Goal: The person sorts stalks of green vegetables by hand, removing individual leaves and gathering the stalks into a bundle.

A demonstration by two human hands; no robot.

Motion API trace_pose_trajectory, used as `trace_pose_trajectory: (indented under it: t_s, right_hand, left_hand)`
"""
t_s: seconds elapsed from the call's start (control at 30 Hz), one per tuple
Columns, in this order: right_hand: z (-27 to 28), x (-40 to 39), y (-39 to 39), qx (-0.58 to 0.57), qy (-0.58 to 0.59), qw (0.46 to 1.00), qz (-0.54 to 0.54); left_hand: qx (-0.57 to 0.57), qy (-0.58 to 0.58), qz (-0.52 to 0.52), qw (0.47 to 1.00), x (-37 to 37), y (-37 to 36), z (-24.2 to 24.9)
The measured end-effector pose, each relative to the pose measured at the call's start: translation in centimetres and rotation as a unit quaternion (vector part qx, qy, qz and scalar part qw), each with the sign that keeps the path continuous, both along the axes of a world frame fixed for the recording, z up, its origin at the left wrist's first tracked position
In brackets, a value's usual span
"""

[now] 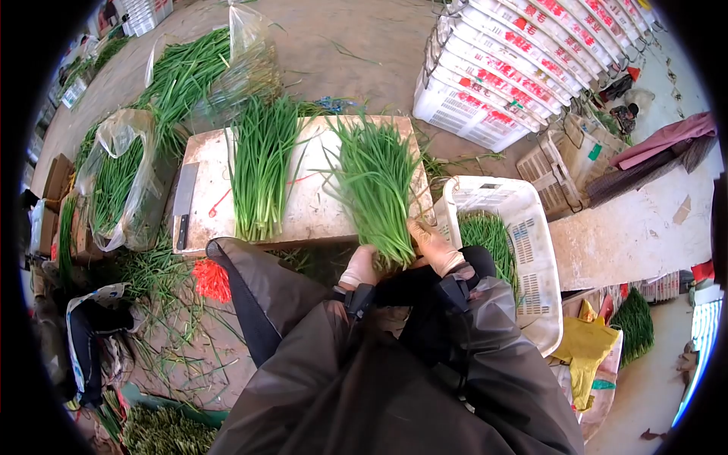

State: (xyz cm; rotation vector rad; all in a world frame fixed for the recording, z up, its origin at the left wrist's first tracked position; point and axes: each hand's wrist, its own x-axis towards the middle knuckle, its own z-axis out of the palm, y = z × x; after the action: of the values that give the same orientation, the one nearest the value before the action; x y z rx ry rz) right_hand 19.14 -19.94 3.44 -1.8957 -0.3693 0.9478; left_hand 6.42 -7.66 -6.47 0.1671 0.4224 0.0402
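Observation:
Over the right part of a low white board point(318, 201) I hold a loose bunch of green chives point(374, 178), leaf tips pointing away from me. My left hand point(360, 268) is closed at the left of the stem ends. My right hand point(435, 247) grips the same base from the right, thumb along the stems. The underside of the bunch and some fingers are hidden. Left of it on the board lies a second bunch of chives point(262, 171). A cleaver point(184, 199) rests at the board's left edge, beside a thin red tie point(221, 202).
A white crate point(542, 280) with chives inside stands by my right knee. Stacked white crates point(485, 91) rise at the back right. Bagged chives point(117, 178) stand to the left. Red ties point(211, 280) hang near my left knee, with loose leaves scattered on the floor.

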Motion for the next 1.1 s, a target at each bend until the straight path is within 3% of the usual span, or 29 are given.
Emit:
trace_pose_trajectory:
  t_s: [0.13,0.27,0.37,0.47,0.57,0.6,0.63,0.67,0.73,0.8,0.9,0.97,1.07,1.1]
  right_hand:
    - [-1.6,0.8,0.8,0.000,-0.022,0.995,0.100]
    - [0.4,0.7,1.9,-0.020,0.046,0.995,0.087]
    - [-0.5,1.3,1.8,0.030,0.087,0.991,0.100]
    - [1.7,0.4,1.9,0.089,0.141,0.986,0.007]
    - [1.8,2.3,0.8,0.079,0.269,0.960,-0.022]
    - [1.6,2.7,0.6,0.077,0.299,0.951,-0.027]
    - [3.3,1.4,1.0,0.011,0.212,0.976,-0.048]
    - [3.0,1.3,1.1,0.000,0.196,0.980,-0.046]
    - [2.1,1.2,1.4,-0.022,0.164,0.986,-0.039]
    - [1.3,1.2,1.5,0.004,0.167,0.985,-0.041]
    - [-0.4,2.1,1.3,0.038,0.151,0.988,-0.016]
    - [-3.3,3.1,1.0,0.079,0.131,0.988,-0.003]
    - [2.5,0.6,1.9,-0.035,0.153,0.988,0.010]
    - [2.0,-0.3,2.5,0.051,0.110,0.992,0.033]
  left_hand:
    - [0.004,0.027,-0.003,1.000,0.2,-0.3,-0.2]
    - [0.000,-0.006,0.004,1.000,0.4,-0.4,-1.1]
    - [0.010,0.052,-0.019,0.998,0.0,0.1,1.1]
    - [0.037,0.097,-0.020,0.994,-0.8,0.6,4.6]
    - [0.005,0.018,-0.008,1.000,-0.5,0.6,-0.8]
    - [0.008,0.045,-0.007,0.999,-0.6,0.7,0.3]
    - [0.012,0.072,-0.006,0.997,-0.8,0.8,2.7]
    - [0.016,0.098,-0.005,0.995,-0.9,1.0,4.1]
    - [0.210,0.023,-0.027,0.977,-1.6,0.9,3.0]
    - [0.027,0.027,-0.026,0.999,-1.6,1.0,2.4]
    - [0.018,-0.059,-0.035,0.997,-2.4,1.7,2.5]
    - [0.013,-0.053,-0.031,0.998,-2.4,1.6,2.6]
    - [0.029,-0.008,-0.012,0.999,-1.9,1.0,2.3]
    - [0.039,0.013,-0.004,0.999,-1.7,0.8,2.0]
